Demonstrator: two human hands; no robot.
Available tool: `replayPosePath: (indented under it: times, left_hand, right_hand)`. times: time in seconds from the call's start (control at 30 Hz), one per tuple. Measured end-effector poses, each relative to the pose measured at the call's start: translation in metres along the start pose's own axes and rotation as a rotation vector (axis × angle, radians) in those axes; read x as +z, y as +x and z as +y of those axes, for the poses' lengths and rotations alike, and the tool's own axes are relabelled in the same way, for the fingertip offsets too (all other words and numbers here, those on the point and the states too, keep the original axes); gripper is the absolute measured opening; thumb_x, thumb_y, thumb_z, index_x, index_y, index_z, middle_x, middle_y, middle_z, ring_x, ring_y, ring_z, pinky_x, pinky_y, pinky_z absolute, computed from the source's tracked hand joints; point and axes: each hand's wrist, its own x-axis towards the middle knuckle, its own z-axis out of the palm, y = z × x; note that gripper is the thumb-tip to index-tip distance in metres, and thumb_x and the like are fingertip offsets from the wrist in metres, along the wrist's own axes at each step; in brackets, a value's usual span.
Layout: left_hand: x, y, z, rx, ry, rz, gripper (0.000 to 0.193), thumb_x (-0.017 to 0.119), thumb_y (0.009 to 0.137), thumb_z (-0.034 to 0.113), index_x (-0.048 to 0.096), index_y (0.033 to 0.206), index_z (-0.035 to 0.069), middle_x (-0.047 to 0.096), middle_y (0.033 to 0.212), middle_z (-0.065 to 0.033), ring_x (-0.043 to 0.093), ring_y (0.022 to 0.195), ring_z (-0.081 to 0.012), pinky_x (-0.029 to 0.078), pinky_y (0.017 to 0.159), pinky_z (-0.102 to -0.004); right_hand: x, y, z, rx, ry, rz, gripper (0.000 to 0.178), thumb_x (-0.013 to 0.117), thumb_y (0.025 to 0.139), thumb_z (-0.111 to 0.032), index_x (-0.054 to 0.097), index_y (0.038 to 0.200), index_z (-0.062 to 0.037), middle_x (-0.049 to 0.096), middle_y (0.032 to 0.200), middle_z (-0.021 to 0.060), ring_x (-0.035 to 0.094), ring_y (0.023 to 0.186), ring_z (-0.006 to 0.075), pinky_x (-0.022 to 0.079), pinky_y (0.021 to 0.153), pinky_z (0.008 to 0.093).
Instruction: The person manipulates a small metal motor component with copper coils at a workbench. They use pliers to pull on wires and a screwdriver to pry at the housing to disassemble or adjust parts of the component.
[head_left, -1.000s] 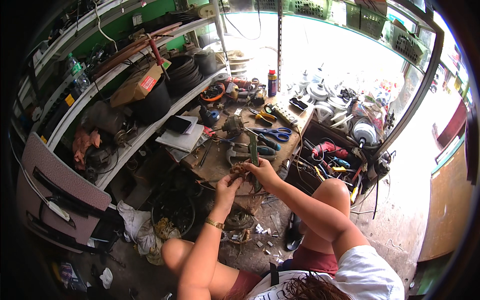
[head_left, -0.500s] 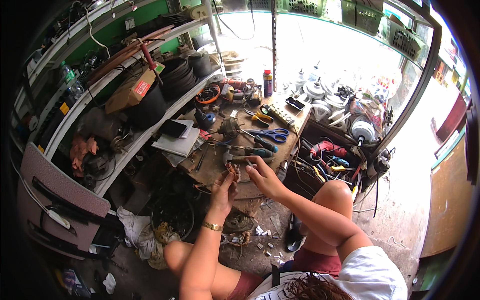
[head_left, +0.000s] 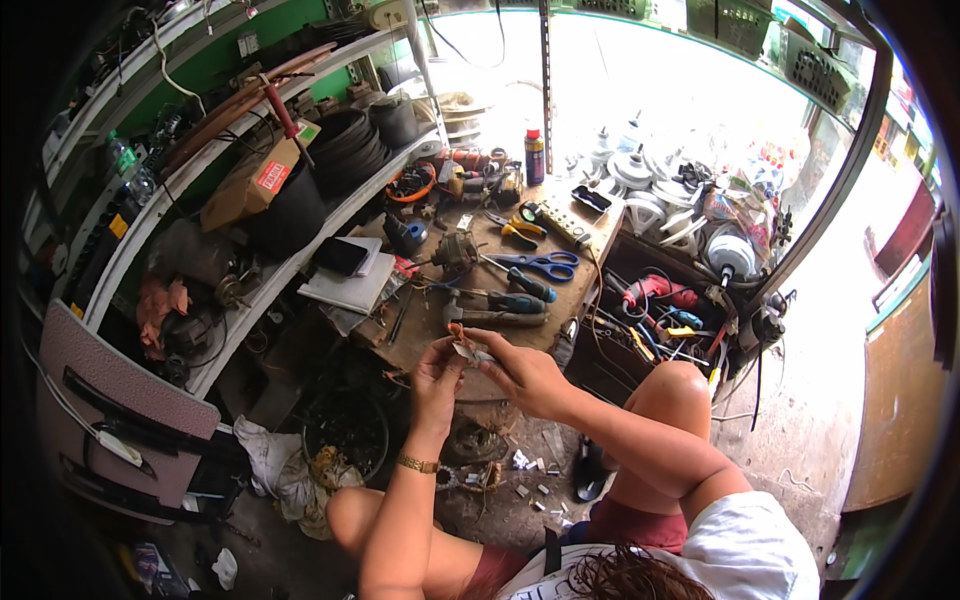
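While the left hand (head_left: pixel 434 388) is pinching a small copper-coloured part (head_left: pixel 456 331) between its fingertips, the right hand (head_left: pixel 526 378) is grasping a thin pale piece (head_left: pixel 470 352) close beside it; whether these two are touching, I cannot tell. The part is being held at the near edge of the wooden table (head_left: pixel 413 328), where a hammer (head_left: pixel 508 318) and blue-handled scissors (head_left: pixel 541 264) are lying farther in.

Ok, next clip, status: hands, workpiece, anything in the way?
Left hand pinching small copper-coloured piece; right hand close against it, exact grip unclear. Pale sliver between them. Hammer on bench just beyond, apart from both hands.
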Motion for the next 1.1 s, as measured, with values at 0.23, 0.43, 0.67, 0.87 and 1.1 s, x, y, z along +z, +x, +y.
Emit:
replayPosePath:
  times: [0.23, 0.43, 0.67, 0.87, 1.1]
  left_hand:
    - [0.004, 0.001, 0.005, 0.082, 0.058, -0.001, 0.024, 0.068, 0.091, 0.016, 0.062, 0.113, 0.007, 0.062, 0.098, 0.0053, 0.053, 0.082, -0.0017, 0.043, 0.073, -0.0183]
    - [0.002, 0.002, 0.005, 0.227, 0.22, 0.002, 0.017, 0.066, 0.091, 0.01, 0.061, 0.107, 0.005, 0.061, 0.094, 0.0041, 0.053, 0.086, -0.0039, 0.044, 0.078, -0.0204]
    - [0.009, -0.004, 0.007, 0.376, 0.589, 0.095, 0.011, 0.064, 0.089, 0.002, 0.059, 0.099, 0.003, 0.061, 0.087, 0.0028, 0.053, 0.074, -0.0054, 0.044, 0.068, -0.0245]
    - [0.019, -0.005, -0.003, 0.294, 0.327, 0.123, 0.012, 0.064, 0.089, 0.002, 0.059, 0.101, 0.003, 0.06, 0.089, 0.0019, 0.052, 0.078, -0.005, 0.044, 0.07, -0.0222]
    - [0.014, -0.005, 0.007, 0.384, 0.408, 0.119, 0.015, 0.065, 0.088, 0.0, 0.06, 0.101, 0.003, 0.056, 0.087, 0.0028, 0.047, 0.075, -0.0036, 0.041, 0.068, -0.0202]
  right_hand:
    - [-0.002, -0.002, -0.002, -0.061, -0.021, 0.058, 0.052, 0.052, 0.095, -0.021, 0.036, 0.145, -0.0214, 0.065, 0.094, 0.0208, 0.062, 0.092, 0.0398, 0.047, 0.077, 0.0453]
    - [0.003, -0.005, -0.008, -0.087, -0.079, 0.127, 0.05, 0.053, 0.094, -0.019, 0.039, 0.142, -0.0206, 0.066, 0.094, 0.0192, 0.063, 0.09, 0.0387, 0.048, 0.074, 0.0454]
    - [0.005, -0.003, -0.018, 0.029, 0.0, 0.125, 0.036, 0.053, 0.095, -0.02, 0.045, 0.13, -0.0174, 0.066, 0.102, 0.0155, 0.064, 0.092, 0.0369, 0.049, 0.072, 0.0448]
    - [0.004, 0.003, -0.014, 0.036, 0.108, 0.118, 0.034, 0.05, 0.097, -0.019, 0.046, 0.13, -0.0168, 0.065, 0.097, 0.0201, 0.062, 0.093, 0.0401, 0.047, 0.074, 0.0447]
    - [0.012, 0.005, -0.016, -0.081, 0.103, 0.197, 0.045, 0.051, 0.096, -0.017, 0.041, 0.14, -0.0204, 0.064, 0.097, 0.0186, 0.062, 0.087, 0.0394, 0.048, 0.074, 0.0432]
